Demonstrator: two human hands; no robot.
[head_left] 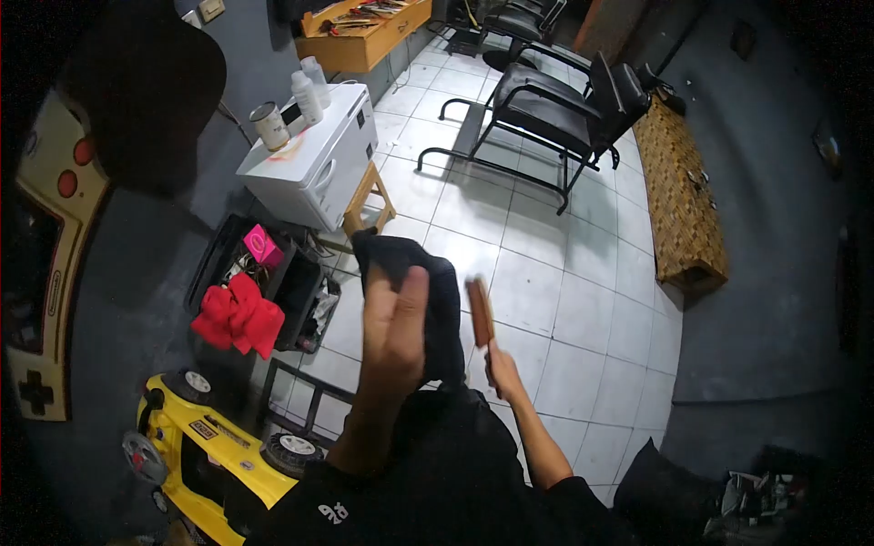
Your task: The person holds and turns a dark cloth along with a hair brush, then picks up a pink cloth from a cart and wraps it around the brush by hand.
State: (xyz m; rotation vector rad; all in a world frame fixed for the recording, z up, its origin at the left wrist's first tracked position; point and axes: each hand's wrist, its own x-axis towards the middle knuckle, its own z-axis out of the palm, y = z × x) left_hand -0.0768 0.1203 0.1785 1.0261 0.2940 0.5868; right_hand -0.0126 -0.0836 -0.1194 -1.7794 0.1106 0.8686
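My left hand [396, 323] is raised in the middle of the head view, thumb towards me and slightly blurred. Its fingers are closed on a dark piece of cloth [440, 305], which hangs down behind and beside the hand; I cannot make out its exact kind. To the right and lower, my right hand [503, 371] grips the handle of a brush [480, 312], a reddish-brown one with a long head pointing up and away. Brush and cloth are a short gap apart.
A white mini fridge [314, 173] bearing bottles and a can stands ahead left, beside a wooden stool [369, 200]. Nearer are a black cart [296, 296] with a red cloth [238, 316] and a yellow toy car [214, 437]. Black chairs [555, 105] and a woven box [678, 191] stand farther off.
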